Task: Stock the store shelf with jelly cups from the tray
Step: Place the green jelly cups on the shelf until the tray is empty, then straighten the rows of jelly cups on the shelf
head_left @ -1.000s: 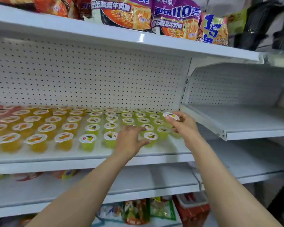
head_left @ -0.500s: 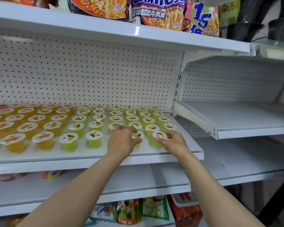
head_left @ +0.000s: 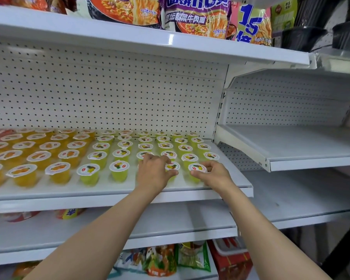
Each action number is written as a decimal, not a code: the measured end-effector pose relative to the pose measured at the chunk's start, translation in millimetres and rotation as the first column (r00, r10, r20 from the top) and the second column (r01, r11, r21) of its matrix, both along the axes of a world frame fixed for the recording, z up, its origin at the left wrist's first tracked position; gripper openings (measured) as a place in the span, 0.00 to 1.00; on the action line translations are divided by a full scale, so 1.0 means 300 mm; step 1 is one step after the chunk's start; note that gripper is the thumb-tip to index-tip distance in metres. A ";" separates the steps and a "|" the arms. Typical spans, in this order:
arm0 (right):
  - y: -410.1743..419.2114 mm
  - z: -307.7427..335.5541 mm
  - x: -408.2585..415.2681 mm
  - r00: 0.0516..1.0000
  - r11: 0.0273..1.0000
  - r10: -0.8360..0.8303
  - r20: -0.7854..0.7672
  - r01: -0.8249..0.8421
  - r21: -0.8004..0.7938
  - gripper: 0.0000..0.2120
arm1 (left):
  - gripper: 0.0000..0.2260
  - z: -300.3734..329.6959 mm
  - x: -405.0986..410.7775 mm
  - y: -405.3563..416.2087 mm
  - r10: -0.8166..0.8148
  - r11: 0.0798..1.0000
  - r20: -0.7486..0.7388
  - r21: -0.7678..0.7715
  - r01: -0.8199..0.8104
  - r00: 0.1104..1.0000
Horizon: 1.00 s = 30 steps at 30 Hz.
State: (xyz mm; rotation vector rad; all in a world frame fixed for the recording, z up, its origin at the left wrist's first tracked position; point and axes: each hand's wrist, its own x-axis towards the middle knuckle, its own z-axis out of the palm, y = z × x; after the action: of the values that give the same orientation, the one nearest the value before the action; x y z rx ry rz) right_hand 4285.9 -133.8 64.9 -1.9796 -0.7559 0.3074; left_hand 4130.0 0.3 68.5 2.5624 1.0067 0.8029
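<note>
At the shelf's front right corner, the right hand (head_left: 214, 174) pinched a green jelly cup (head_left: 197, 171) standing on the white shelf (head_left: 226, 185). Just left, the left hand (head_left: 153, 172) curled its fingers round a neighbouring cup (head_left: 172, 167). Rows of green and orange cups (head_left: 55, 172) filled the shelf behind and leftward.
</note>
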 end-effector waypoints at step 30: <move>0.706 0.455 -1.104 0.654 0.946 0.321 0.685 -0.196 -0.257 0.28 | 0.23 0.376 -1.132 0.566 0.250 0.947 0.049 0.196 -0.255 0.967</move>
State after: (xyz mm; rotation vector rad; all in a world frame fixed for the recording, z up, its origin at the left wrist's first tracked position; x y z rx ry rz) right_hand 3954.9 78.1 201.4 -2.1410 -1.5775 -0.3013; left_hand 3790.5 170.0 181.3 2.6132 1.3290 1.0476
